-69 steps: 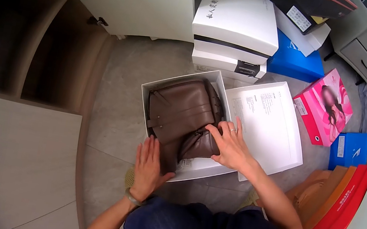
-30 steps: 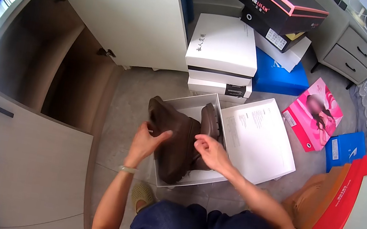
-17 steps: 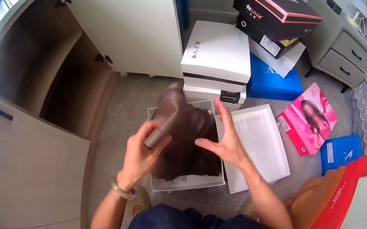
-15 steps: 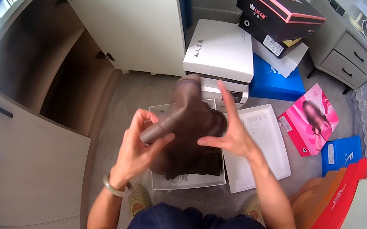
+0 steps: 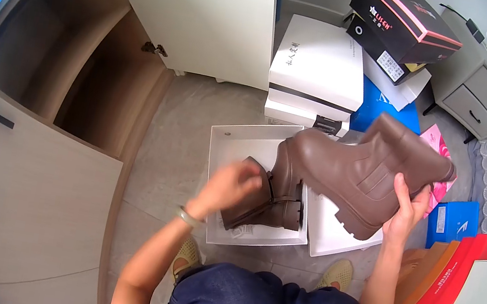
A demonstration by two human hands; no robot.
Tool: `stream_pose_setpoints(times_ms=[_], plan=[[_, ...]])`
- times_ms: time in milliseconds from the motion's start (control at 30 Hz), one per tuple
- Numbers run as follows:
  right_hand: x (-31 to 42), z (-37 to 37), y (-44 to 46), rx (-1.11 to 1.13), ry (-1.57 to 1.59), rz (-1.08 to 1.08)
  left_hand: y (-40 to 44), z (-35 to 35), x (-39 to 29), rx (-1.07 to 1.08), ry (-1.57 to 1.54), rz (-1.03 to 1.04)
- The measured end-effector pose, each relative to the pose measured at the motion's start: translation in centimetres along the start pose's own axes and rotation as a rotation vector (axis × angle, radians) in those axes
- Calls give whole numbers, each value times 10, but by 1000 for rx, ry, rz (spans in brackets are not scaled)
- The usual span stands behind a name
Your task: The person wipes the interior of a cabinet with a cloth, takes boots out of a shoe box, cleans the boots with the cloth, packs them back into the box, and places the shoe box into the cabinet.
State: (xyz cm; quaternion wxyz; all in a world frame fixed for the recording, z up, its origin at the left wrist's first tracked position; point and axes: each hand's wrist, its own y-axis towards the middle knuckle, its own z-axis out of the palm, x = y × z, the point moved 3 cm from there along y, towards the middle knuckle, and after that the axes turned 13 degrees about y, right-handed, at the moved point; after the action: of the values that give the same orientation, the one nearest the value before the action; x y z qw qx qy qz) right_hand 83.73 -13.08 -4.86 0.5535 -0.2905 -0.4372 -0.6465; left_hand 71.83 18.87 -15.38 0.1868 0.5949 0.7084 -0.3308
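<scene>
A brown ankle boot (image 5: 359,171) is tilted in the air over the box lid, its chunky sole facing down and left. My right hand (image 5: 407,212) is closed around the boot's lower right side. A second brown boot (image 5: 277,203) lies on its side in an open white shoebox (image 5: 223,237), with a zipper showing. Over this boot's left part hovers my left hand (image 5: 225,191), slightly blurred, fingers apart and holding nothing; whether it touches the boot I cannot tell. The white lid (image 5: 328,240) lies right of the shoebox, partly hidden by the raised boot.
Stacked shoeboxes, among them a white box (image 5: 320,62) and a black box (image 5: 403,24), stand at the back. A cabinet (image 5: 36,195) with an open door (image 5: 203,10) is on the left. Orange and red boxes (image 5: 450,283) stand at right, below a grey nightstand (image 5: 474,103).
The boot has moved right and turned, from between both hands into my right hand alone. My left hand has let go of it and moved over the boot in the shoebox. The view has shifted slightly.
</scene>
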Motion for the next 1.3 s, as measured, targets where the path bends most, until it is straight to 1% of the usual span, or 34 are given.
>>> stream_pose_setpoints(times_ms=[33, 100, 133, 167, 200, 233, 267, 300, 333, 367, 400, 433, 467, 500, 567, 600, 633, 700, 733, 767, 833, 900, 967, 1000, 1033, 1100, 1133, 1167, 1233, 1267, 1300], plan=[[-8, -8, -3, -2, -3, -4, -10, 35, 19, 30, 185, -37], [-26, -29, -11, -151, -82, -136, -42, 88, 26, -129, 891, -194], [-41, -44, -15, -211, -70, -129, -45, 104, 38, -127, 886, -194], [-52, -54, -19, -206, -74, -130, -44, 118, 50, -144, 883, -133], [-63, -65, -24, -256, -97, -110, -43, 123, 57, -159, 881, -71], [-71, -74, -32, -311, -123, -88, -45, 112, 53, -153, 877, -68], [-75, -80, -39, -336, -198, -79, -48, 88, 44, -155, 444, -141], [-79, -85, -47, -342, -242, -16, -51, 65, 34, -158, 11, -212], [-92, -105, -58, -347, -329, -4, -54, 48, 30, -145, -165, -386], [-101, -124, -68, -353, -417, 12, -56, 45, 32, -145, -164, -385], [-97, -128, -75, -355, -416, 12, -60, 42, 34, -292, -590, -304], [-90, -129, -81, -328, -489, -33, -63, 37, 35, -435, -1014, -209], [-79, -124, -82, -302, -561, -80, -69, 25, 24, -446, -1125, -166], [-71, -120, -81, -306, -557, -85, -71, 11, 10, -462, -1233, -89], [-31, -83, -81, -303, -911, -462, -74, -12, -4, -519, -1373, 3], [-10, -60, -79, -254, -942, -602, -76, -28, -17, -411, -1417, 116], [0, -48, -75, -265, -942, -610, -75, -35, -25, -401, -1414, 126], [11, -19, -67, 61, -847, -718, -69, -45, -41, -354, -1340, 207], [5, -5, -56, 242, -730, -563, -64, -47, -44, -339, -1251, 222], [-3, 14, -44, 418, -609, -409, -60, -55, -50, -326, -1247, 241], [-18, 56, -22, 636, -485, -65, -57, -74, -70, -217, -1269, 320], [-60, 81, -13, 774, -306, 113, -61, -91, -84, -201, -1264, 336], [-90, 104, -10, 940, -321, 246, -66, -108, -94, -173, -1330, 388], [-98, 113, -11, 979, -300, 242, -68, -117, -98, -123, -1384, 434], [-104, 120, -13, 988, -290, 230, -70, -124, -101, -134, -1372, 441], [-117, 130, -26, 1041, 6, 514, -71, -135, -100, -205, -1439, 261], [-113, 132, -35, 890, 204, 585, -71, -141, -98, -191, -1405, 225], [-110, 132, -44, 899, 210, 586, -70, -145, -92, -202, -1401, 225], [-106, 125, -54, 737, 214, 497, -64, -149, -74, -427, -1153, 143], [-103, 123, -61, 664, 259, 486, -63, -150, -71, -545, -970, 39], [-99, 122, -65, 665, 261, 485, -57, -145, -50, -624, -778, 27]])
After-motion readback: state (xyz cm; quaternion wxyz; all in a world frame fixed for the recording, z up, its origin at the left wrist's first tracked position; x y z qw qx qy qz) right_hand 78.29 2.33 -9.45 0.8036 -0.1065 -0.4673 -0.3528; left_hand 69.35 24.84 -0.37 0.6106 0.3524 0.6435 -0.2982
